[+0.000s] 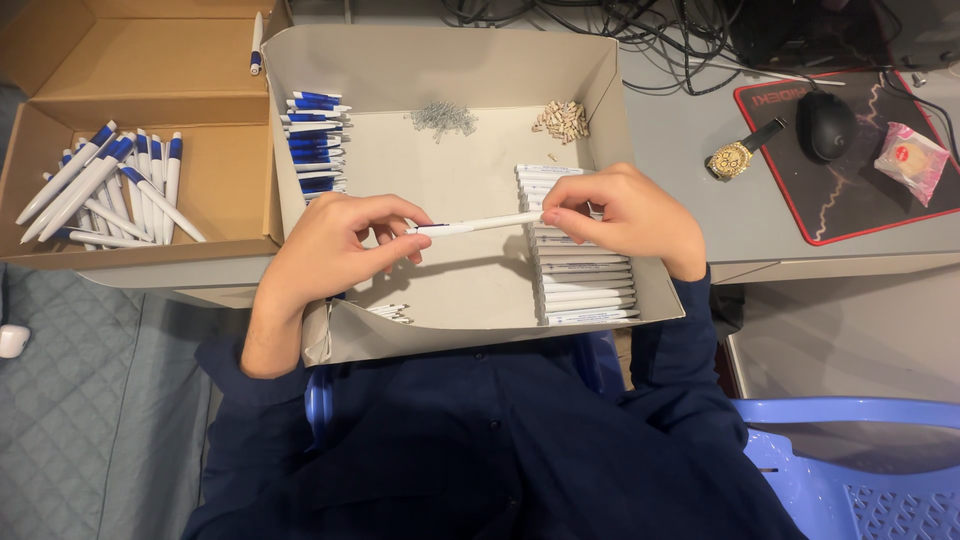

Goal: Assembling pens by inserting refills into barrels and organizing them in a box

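My left hand point(335, 248) and my right hand point(620, 212) hold a white pen barrel point(478, 224) between them, level above a shallow grey cardboard tray point(452, 290) on my lap. The left fingertips pinch its left end, where a thin dark tip shows. The right fingers pinch its right end. Under the right hand lies a row of white pen barrels point(585, 285). Blue pen caps point(315, 140) are stacked at the tray's left wall. A small pile of metal springs point(443, 117) and a pile of small beige parts point(563, 120) lie at the back.
An open brown box point(150, 70) at the left holds several finished white and blue pens point(110, 185). On the desk at the right lie a gold watch point(740, 153), a black mouse point(825, 125) on a mouse pad, a pink packet point(910, 160) and cables. A blue plastic chair point(850, 450) stands lower right.
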